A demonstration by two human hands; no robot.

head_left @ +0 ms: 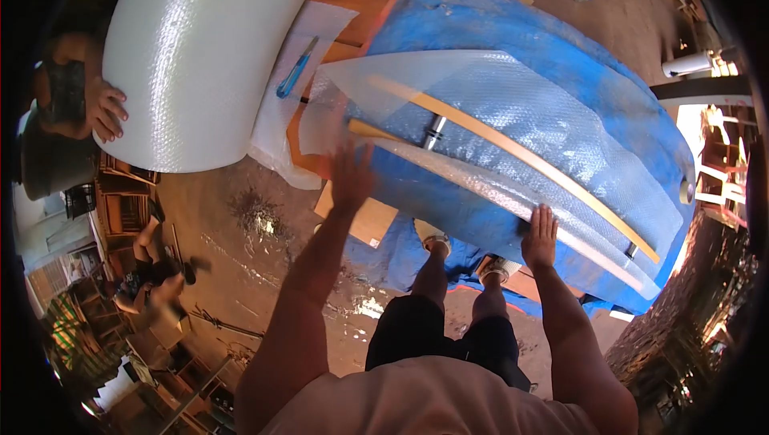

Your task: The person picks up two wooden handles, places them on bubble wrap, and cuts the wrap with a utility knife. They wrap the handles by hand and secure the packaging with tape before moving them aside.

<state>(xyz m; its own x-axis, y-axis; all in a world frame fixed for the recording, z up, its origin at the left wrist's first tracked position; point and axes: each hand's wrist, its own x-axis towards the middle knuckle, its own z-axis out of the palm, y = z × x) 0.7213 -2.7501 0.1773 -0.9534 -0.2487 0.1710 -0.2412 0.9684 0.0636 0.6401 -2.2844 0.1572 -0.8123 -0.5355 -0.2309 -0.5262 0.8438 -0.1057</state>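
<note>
A long wooden piece (537, 159) lies on a sheet of bubble wrap (481, 86), with short metal posts (434, 132) along it. Its near edge has bubble wrap (473, 179) folded over it. My right hand (541, 239) rests flat on that fold with fingers stretched out. Smeared by motion, my left hand (352, 175) is at the left end of the piece, its fingers extended and apart. Neither hand grips anything. Left of the sheet, a blue utility knife (296, 70) lies on a loose strip of bubble wrap (328, 22).
A large bubble wrap roll (200, 58) stands at the left, with another person's hand (104, 110) on it. Blue cloth (641, 110) covers the work surface. A tape roll (686, 192) is at its right edge. Cardboard (364, 223) lies below, and another person sits at lower left.
</note>
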